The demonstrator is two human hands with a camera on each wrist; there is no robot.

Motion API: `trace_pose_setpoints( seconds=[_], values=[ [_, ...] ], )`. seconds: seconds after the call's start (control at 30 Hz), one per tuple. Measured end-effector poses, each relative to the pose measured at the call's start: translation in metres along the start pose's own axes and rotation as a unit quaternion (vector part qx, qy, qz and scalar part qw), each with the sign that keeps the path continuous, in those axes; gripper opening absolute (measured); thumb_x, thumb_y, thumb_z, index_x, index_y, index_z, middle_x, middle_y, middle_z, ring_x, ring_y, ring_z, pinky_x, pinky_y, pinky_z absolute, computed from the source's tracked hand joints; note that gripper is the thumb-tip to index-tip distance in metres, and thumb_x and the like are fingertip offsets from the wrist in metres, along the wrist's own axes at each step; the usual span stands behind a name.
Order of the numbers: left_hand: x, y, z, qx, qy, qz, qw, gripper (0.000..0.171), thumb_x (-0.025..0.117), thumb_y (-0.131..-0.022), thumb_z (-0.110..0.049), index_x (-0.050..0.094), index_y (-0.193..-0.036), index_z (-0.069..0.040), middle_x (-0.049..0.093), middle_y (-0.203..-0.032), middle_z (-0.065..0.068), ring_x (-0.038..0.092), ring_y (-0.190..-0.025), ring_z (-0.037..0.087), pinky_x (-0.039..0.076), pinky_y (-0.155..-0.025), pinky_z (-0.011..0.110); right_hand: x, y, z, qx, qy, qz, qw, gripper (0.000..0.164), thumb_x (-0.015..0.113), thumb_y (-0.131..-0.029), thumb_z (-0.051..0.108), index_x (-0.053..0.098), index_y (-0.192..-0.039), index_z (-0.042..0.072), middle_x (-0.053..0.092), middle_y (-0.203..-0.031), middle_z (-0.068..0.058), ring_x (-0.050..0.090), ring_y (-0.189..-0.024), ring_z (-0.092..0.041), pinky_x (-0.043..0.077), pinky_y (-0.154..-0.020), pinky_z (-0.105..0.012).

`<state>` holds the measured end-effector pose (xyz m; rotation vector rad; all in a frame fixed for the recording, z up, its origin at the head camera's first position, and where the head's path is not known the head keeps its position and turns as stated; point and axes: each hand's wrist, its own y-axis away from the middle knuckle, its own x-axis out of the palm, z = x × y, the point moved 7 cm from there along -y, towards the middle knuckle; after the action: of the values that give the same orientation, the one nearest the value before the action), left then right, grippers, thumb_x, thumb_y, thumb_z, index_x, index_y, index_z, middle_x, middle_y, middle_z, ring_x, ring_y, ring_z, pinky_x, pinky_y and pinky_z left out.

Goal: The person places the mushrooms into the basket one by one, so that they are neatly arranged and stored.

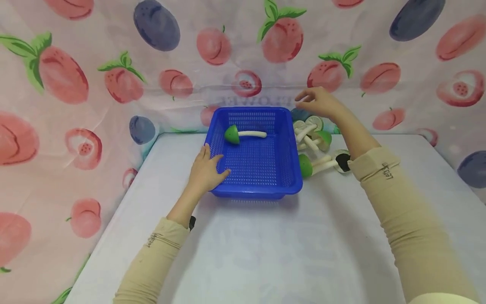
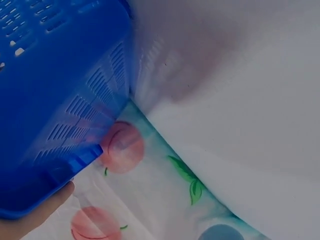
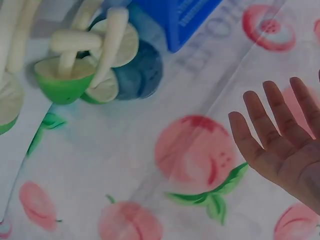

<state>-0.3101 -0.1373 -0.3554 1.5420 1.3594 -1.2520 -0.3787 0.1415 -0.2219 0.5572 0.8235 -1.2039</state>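
A blue plastic basket point(image 1: 252, 194) with slotted walls stands at the back of the white table. My left hand point(image 1: 205, 169) rests at its left rim, thumb and a finger reaching over the inside; in the left wrist view a straight finger point(image 2: 57, 202) lies along the rim's outside. Inside the basket lies a toy mushroom point(image 1: 232, 134) with a green cap and white stem. Raised beside the back right corner, above a pile of similar mushrooms point(image 1: 322, 139), is my right hand point(image 1: 320, 101). It holds nothing, and its fingers look extended in the right wrist view.
Right of the basket, a green-capped mushroom point(image 1: 305, 166) lies close to its wall, near another with a black patch point(image 1: 343, 162) under its cap. A fruit-patterned cloth point(image 1: 182, 59) hangs behind the white table point(image 1: 243, 253).
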Motion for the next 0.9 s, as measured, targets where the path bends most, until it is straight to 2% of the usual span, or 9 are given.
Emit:
trace_pose_setpoints(
  seconds=[0.17,0.3,0.53,0.7,0.9],
  values=[
    [0.002,0.0,-0.004,0.004,0.007,-0.001,1.0,0.063,0.058,-0.087,-0.044,0.05,-0.136,-0.005,0.014,-0.152,0.032,0.011,-0.144,0.042,0.018,-0.117,0.051,-0.011,0.007,-0.03,0.007,0.003,-0.006,1.0,0.041,0.05,-0.096,0.019,0.05,-0.125,-0.009,0.047,-0.131,-0.035,0.045,-0.122,-0.048,0.037,-0.101,-0.058],
    [0.002,0.002,-0.002,0.003,0.002,-0.001,1.0,0.062,0.058,-0.087,-0.044,0.05,-0.136,-0.006,0.014,-0.151,0.033,0.011,-0.144,0.043,0.018,-0.117,0.051,-0.011,0.011,-0.051,0.029,0.01,0.002,1.0,0.042,0.048,-0.097,0.02,0.048,-0.127,-0.01,0.045,-0.132,-0.036,0.042,-0.123,-0.049,0.037,-0.1,-0.06],
    [0.0,0.005,0.0,-0.008,-0.001,0.001,1.0,0.063,0.058,-0.087,-0.046,0.05,-0.137,-0.007,0.012,-0.152,0.031,0.009,-0.145,0.042,0.015,-0.118,0.051,-0.01,0.018,-0.083,0.031,0.036,0.01,0.999,0.04,0.047,-0.096,0.017,0.049,-0.123,-0.013,0.046,-0.129,-0.038,0.045,-0.119,-0.051,0.037,-0.099,-0.061],
    [0.002,0.003,-0.001,-0.009,0.008,0.0,0.9999,0.064,0.058,-0.087,-0.046,0.049,-0.137,-0.008,0.012,-0.153,0.031,0.009,-0.145,0.041,0.015,-0.118,0.051,-0.006,0.028,-0.116,0.071,0.053,0.06,0.994,0.045,0.045,-0.097,0.021,0.045,-0.127,-0.012,0.041,-0.13,-0.042,0.044,-0.117,-0.055,0.04,-0.094,-0.064],
    [0.004,0.001,0.003,-0.009,-0.002,0.001,1.0,0.064,0.059,-0.087,-0.046,0.049,-0.137,-0.008,0.013,-0.153,0.031,0.009,-0.145,0.041,0.016,-0.117,0.052,0.012,0.041,-0.157,0.101,0.078,0.122,0.984,0.048,0.043,-0.098,0.026,0.04,-0.129,-0.011,0.036,-0.131,-0.045,0.042,-0.115,-0.06,0.045,-0.084,-0.067]
  ],
)
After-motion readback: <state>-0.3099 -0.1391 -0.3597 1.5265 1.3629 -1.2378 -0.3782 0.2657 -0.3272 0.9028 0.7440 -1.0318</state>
